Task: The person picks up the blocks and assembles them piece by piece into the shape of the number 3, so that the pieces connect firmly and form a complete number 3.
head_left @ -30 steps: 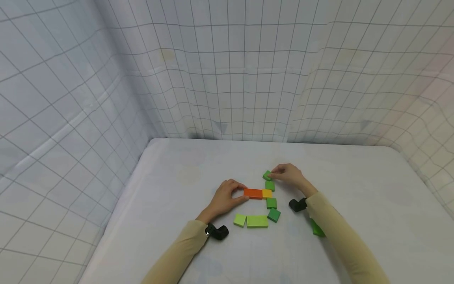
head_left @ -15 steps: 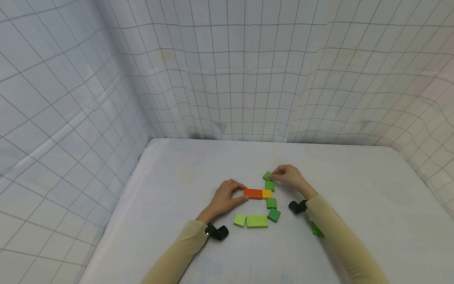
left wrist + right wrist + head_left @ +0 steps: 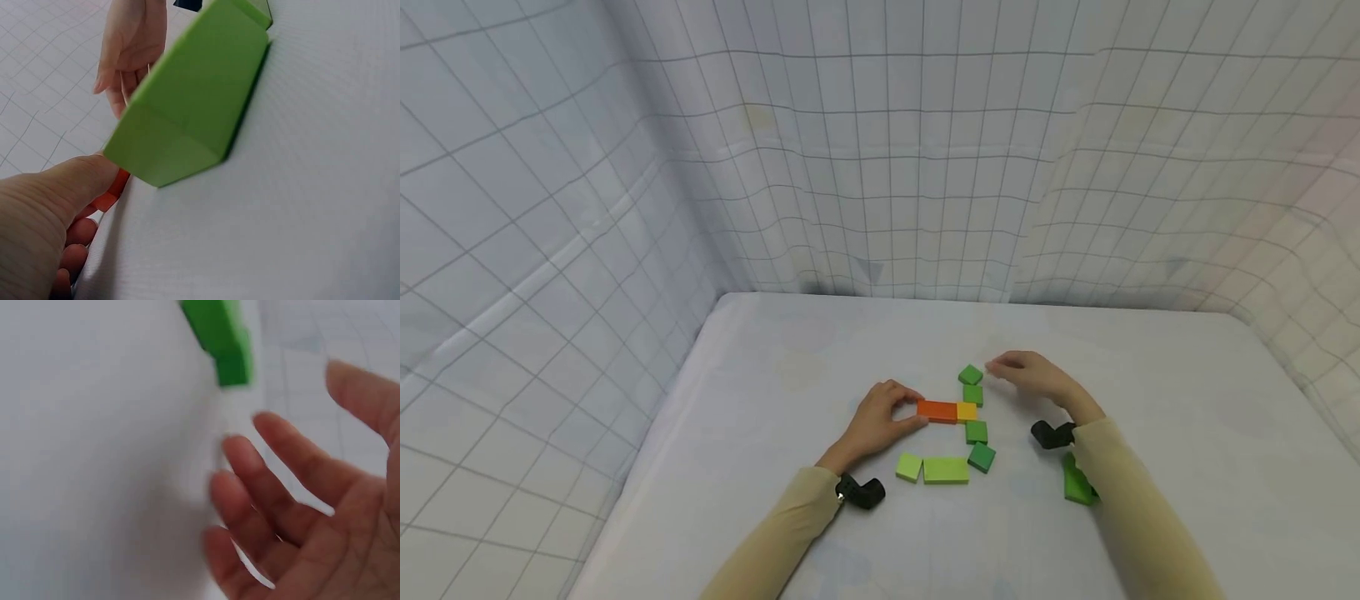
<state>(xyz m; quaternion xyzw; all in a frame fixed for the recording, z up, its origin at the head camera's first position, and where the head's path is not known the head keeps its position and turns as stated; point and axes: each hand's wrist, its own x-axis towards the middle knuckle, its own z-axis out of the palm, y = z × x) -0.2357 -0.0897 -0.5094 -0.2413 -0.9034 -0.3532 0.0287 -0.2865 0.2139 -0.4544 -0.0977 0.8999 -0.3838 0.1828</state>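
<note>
My left hand (image 3: 880,417) holds the left end of a red-orange block (image 3: 937,412) between thumb and fingers; the thumb (image 3: 75,181) shows against it in the left wrist view. Touching that block's right end is a small yellow-orange block (image 3: 967,412). My right hand (image 3: 1037,375) holds nothing, its fingers (image 3: 300,456) spread and loosely bent in the right wrist view. It is just right of a turned green square block (image 3: 970,375). Below that block lies another green block (image 3: 973,395). A third green block (image 3: 976,432) and a darker green one (image 3: 982,457) continue downward.
A long light-green block (image 3: 946,471) and a small light-green square (image 3: 909,467) lie nearer the front. Green blocks (image 3: 1077,482) sit partly hidden by the right sleeve (image 3: 1135,508). A gridded white curtain (image 3: 940,167) hangs behind the white table (image 3: 775,350).
My right hand has let go of the top green block and moved right, away from it. More of the green blocks by the right sleeve now shows. The left hand keeps its hold.
</note>
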